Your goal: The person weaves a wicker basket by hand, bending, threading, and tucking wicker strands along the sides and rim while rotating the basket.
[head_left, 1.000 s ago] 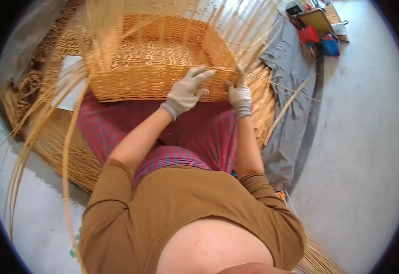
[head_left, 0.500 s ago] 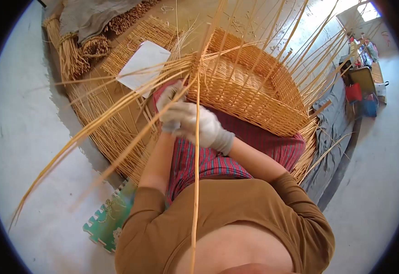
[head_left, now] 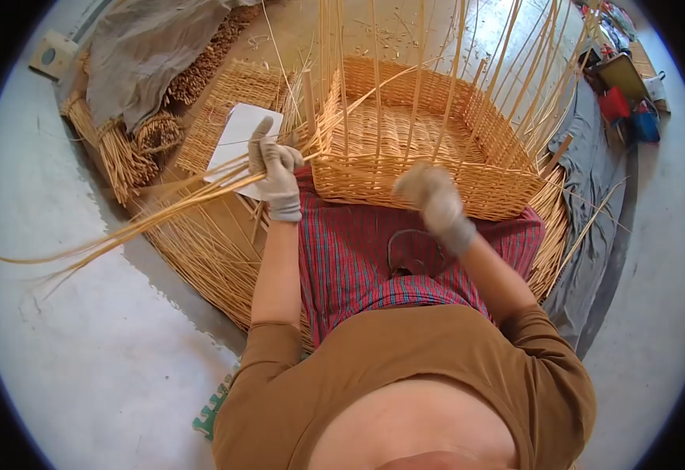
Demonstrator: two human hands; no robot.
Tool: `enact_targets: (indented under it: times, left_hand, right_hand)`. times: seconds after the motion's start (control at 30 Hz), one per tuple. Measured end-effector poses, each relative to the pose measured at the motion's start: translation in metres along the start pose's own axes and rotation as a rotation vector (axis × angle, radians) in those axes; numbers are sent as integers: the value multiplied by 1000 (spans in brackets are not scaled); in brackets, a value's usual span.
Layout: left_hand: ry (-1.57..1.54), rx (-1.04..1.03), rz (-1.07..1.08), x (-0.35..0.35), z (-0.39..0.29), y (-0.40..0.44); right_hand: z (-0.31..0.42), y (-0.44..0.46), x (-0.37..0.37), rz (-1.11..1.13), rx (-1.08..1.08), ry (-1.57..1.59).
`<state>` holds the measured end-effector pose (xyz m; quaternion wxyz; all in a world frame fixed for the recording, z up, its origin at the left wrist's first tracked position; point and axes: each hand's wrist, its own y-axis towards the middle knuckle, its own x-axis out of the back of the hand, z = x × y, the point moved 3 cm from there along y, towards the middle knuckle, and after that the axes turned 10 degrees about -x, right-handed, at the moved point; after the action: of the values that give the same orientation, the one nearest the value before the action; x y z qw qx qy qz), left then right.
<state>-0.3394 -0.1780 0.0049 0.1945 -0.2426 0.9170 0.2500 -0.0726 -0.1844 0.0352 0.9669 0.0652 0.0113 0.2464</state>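
Observation:
A rectangular wicker basket (head_left: 429, 182) rests on a plaid cloth (head_left: 350, 247) over my lap, with tall stakes standing up from its walls. My left hand (head_left: 275, 174), in a pale glove, is at the basket's left corner, closed around a bundle of long wicker strands (head_left: 166, 210) that trail out to the left. The thumb of that hand points up. My right hand (head_left: 434, 202), also gloved, is in front of the basket's near wall. Motion blurs its fingers, and whether it holds anything cannot be made out.
Behind my left hand lie a white sheet (head_left: 247, 137) and a woven mat (head_left: 229, 98). Rod bundles (head_left: 119, 160) and a grey cloth (head_left: 135, 59) are at the upper left. A dark grey cloth (head_left: 585, 204) and red and blue items stand at the right.
The view has swung since the earlier frames. My hands, close together half a second ago, are now apart, with the right one over by the basket's front wall. The strand hanging across the view has gone.

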Motion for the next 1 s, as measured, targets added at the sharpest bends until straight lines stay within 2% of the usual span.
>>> enact_targets:
  times: [0.03, 0.07, 0.1, 0.17, 0.2, 0.23, 0.3, 0.4, 0.47, 0.5, 0.57, 0.6, 0.67, 0.7, 0.73, 0.77, 0.83, 0.87, 0.93, 0.97, 1.0]
  left_hand:
    - [4, 4, -5, 1, 2, -7]
    - [66, -79, 51, 0, 3, -16]
    - [131, -172, 106, -1, 3, -25]
    - [169, -158, 19, -2, 14, -57]
    - [228, -180, -74, -15, 14, -67]
    - [335, -130, -96, -9, 29, -79]
    - [428, -65, -115, -1, 51, -85]
    - [496, -36, 39, -12, 68, -61]
    - [324, 293, -13, -25, 71, -48]
    - [329, 216, 16, -28, 73, -46]
    - [335, 61, 70, -32, 78, -45]
    - [285, 105, 10, -28, 87, -44]
    - [174, 303, -102, -34, 76, -44]
    - [116, 396, -168, -37, 69, -44]
    - [171, 359, -123, -36, 70, -41]
    - [265, 313, -81, -35, 69, -40]
    - [458, 219, -12, -33, 67, -40]
    - [363, 189, -43, -14, 94, -41]
    - [85, 187, -136, 4, 127, -41]
    - [-52, 183, -184, 12, 143, -41]
    - [-161, 204, -238, 8, 139, -39]
  right_hand:
    - [-21, 17, 34, -117, 8, 406]
    - [-55, 28, 54, -120, -119, 771]
    - [-55, 30, 56, -105, -113, 770]
    - [-57, 29, 53, -274, -170, 424]
    - [-48, 27, 50, -261, -62, 364]
    - [-45, 22, 54, -268, -70, 359]
    - [-43, 13, 71, -363, -331, -7]
    - [-48, 13, 66, -452, -320, 10]
    - [-40, 17, 55, -572, -324, 43]
    - [-40, 6, 43, -563, -323, 40]
    - [-28, -15, 16, -411, 95, -135]
    - [-21, -7, 13, -395, 93, -137]
    - [11, 17, 3, -271, -21, -526]
    - [39, 57, -1, -275, 1, -509]
    - [57, 108, -4, -284, 18, -488]
    - [57, 148, -8, -284, 196, -813]
    - [44, 208, -9, -167, -142, -705]
    - [32, 225, -4, -174, -135, -698]
    - [5, 238, 5, -476, -60, -1018]
    - [12, 240, -1, -472, -56, -1016]
    - [21, 240, -8, -489, -217, -1131]
